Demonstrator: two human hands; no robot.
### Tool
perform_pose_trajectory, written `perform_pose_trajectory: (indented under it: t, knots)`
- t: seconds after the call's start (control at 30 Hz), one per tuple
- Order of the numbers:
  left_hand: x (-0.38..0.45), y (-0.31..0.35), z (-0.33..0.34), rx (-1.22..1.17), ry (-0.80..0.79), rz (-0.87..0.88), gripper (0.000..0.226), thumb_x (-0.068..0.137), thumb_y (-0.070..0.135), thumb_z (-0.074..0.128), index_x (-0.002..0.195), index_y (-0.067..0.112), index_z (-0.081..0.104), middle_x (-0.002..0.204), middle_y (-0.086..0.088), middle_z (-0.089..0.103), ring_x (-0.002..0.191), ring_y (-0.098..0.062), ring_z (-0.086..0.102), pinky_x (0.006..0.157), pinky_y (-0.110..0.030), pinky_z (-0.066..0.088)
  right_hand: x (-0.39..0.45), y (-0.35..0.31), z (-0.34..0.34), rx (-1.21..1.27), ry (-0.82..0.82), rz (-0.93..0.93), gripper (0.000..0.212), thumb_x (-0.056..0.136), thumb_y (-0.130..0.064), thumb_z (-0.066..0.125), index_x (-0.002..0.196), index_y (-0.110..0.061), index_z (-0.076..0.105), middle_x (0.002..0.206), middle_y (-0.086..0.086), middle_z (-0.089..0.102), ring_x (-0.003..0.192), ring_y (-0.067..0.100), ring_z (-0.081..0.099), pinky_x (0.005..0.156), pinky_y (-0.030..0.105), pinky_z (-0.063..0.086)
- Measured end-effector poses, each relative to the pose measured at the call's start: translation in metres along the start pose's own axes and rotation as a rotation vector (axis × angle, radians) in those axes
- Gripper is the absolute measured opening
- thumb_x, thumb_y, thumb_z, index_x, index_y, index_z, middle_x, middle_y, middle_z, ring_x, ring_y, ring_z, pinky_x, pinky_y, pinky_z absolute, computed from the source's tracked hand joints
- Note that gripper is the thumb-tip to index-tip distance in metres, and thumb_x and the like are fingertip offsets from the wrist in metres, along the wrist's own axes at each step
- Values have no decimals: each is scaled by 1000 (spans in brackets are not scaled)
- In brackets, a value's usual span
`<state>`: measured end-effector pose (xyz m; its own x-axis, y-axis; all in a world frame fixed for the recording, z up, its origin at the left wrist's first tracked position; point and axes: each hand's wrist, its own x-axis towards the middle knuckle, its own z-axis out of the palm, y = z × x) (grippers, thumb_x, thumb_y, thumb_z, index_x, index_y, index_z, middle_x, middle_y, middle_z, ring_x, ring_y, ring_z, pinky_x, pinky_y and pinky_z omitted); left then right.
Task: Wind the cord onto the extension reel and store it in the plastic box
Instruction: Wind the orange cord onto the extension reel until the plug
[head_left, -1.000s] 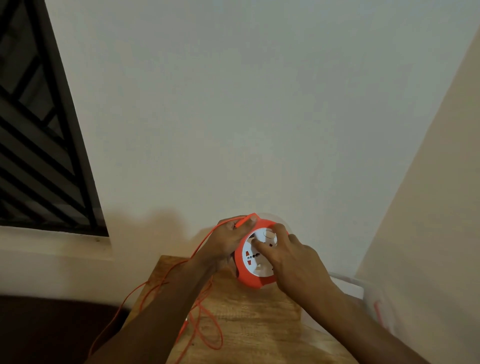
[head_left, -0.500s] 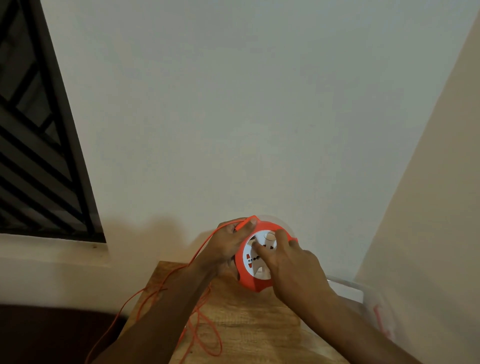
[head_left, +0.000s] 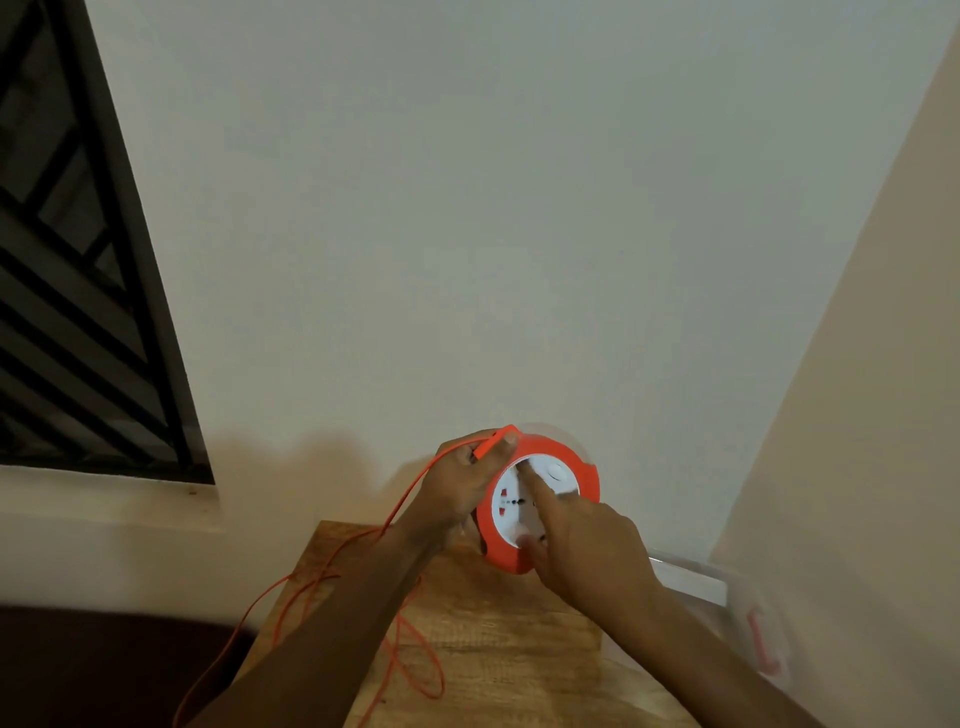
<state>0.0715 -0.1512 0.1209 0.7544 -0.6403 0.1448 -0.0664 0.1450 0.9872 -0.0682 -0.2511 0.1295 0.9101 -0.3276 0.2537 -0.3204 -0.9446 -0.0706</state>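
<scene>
reel (head_left: 540, 499) | between both hands | left hand (head_left: 462, 483) grips rim

The round orange plastic extension reel (head_left: 540, 499) stands on edge at the far end of the wooden surface (head_left: 498, 649), close to the wall behind. The thin orange cord (head_left: 415, 670) runs from the reel's left side, looping on the surface's left part and off its left edge. The clear plastic box (head_left: 691, 582) sits right of the surface.
</scene>
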Motion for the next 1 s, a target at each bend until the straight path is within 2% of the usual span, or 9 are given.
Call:
perform_pose_trajectory:
  t: [0.07, 0.17, 0.27, 0.33, 0.43, 0.53, 0.67, 0.8, 1.0]
  knots:
    - [-1, -2, 0, -35, 38, 15, 50, 87, 60, 72, 101, 12, 77, 100, -20, 81, 94, -44, 77, 84, -56, 65, 1, 0, -7, 369, -60, 148, 85, 85, -49, 62, 151, -37, 10, 120, 3, 68, 91, 25, 69, 77, 35, 58]
    - [0, -2, -1, -98, 108, -16, 51, 86, 58, 72, 101, 10, 78, 99, -21, 81, 92, -45, 79, 87, -61, 63, 0, -7, -20, 1178, -190, 401, 85, 86, -31, 71, 152, -35, 18, 86, 6, 76, 53, 18, 65, 48, 26, 50]
    - [4, 0, -2, -71, 110, -13, 43, 88, 57, 69, 102, 18, 79, 97, -12, 84, 87, -35, 82, 85, -56, 65, -3, -20, -21, 1593, -180, 539, 85, 86, -18, 71, 151, -37, 19, 87, 13, 76, 60, 21, 68, 54, 30, 54]
    - [6, 0, -2, -70, 105, -24, 40, 85, 58, 69, 99, 22, 79, 97, -11, 84, 86, -33, 82, 82, -52, 66, -5, -25, -14, 1482, -133, 533, 85, 85, -20, 72, 150, -35, 19, 86, 7, 76, 64, 23, 72, 58, 32, 57]
    - [7, -4, -8, -111, 113, -45, 32, 79, 59, 70, 91, 31, 81, 97, -9, 84, 84, -34, 82, 73, -43, 68, -10, -20, -4, 880, 135, 314, 62, 85, -32, 70, 140, -28, 42, 80, -8, 74, 70, 12, 71, 71, 34, 60]
    - [7, -7, -13, -97, 117, -47, 42, 78, 62, 69, 101, 28, 77, 97, -3, 85, 83, -31, 83, 69, -39, 67, -12, -6, -3, 330, 342, -63, 33, 83, -25, 69, 115, -29, 64, 110, -5, 72, 83, 13, 70, 72, 32, 60]
    - [7, -7, -13, -46, 93, -32, 48, 77, 65, 69, 104, 26, 76, 96, -2, 85, 82, -29, 83, 71, -41, 68, -7, 3, -10, -25, 130, -292, 33, 81, -19, 73, 113, -23, 68, 145, 5, 49, 112, 31, 63, 78, 44, 60]
    - [5, -6, -17, 17, 19, -10, 40, 89, 60, 67, 107, 26, 78, 99, -6, 84, 84, -32, 83, 75, -46, 69, -7, 3, -16, -201, 69, -446, 44, 68, -20, 87, 109, -23, 71, 146, 11, 48, 104, 33, 65, 68, 45, 62]
    - [4, -1, -17, 63, 22, 10, 42, 94, 54, 66, 113, 18, 76, 101, -7, 84, 88, -32, 82, 84, -58, 65, -7, -3, -6, -262, -52, -375, 57, 96, -23, 57, 145, -33, 29, 163, 12, -5, 129, 45, 42, 96, 53, 48]
